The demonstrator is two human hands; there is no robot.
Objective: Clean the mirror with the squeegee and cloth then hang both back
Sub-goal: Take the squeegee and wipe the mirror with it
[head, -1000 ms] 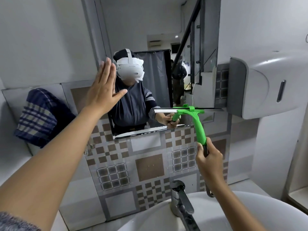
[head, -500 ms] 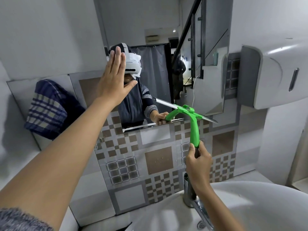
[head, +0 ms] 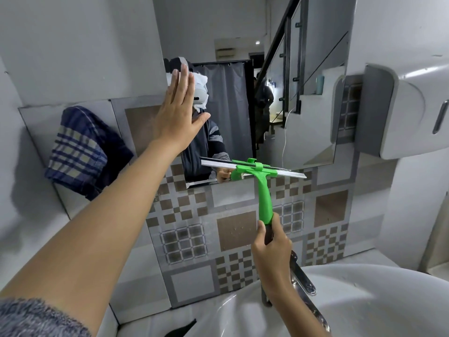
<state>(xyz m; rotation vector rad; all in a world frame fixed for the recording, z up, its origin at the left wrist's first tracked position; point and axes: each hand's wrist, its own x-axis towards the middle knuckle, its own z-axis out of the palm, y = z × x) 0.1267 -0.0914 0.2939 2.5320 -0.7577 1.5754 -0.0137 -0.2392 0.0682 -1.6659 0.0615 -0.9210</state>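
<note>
Since a second ago the green plastic squeegee (head: 261, 173) has travelled down the frameless rectangular wall mirror (head: 279, 93): its blade sat level and higher on the glass, tilted partway through, and now lies slightly slanted along the mirror's bottom edge, its right end already past the glass and over the tiles. That reads as the end of a downward stroke, so my guess is that this strip is done and the blade must be lifted off and reset higher, or wiped, before the next pass.

The right hand (head: 271, 251), below the mirror, is closed in a fist around the dark lower end of the squeegee's handle. The left hand (head: 178, 113) is flat and fully open, fingers together, thumb out, at the mirror's left edge and holding nothing; whether the palm presses the glass I cannot tell.

The blue-and-cream checked cloth (head: 80, 152) hangs bunched and soft on the wall to the left of the mirror, untouched. Glossy grey-and-brown patterned tiles (head: 194, 239) run below the mirror, a smooth white basin (head: 364, 300) with a chrome tap (head: 301, 276) lies lower still, and a rounded white plastic dispenser (head: 408, 113) juts out to the mirror's right.
</note>
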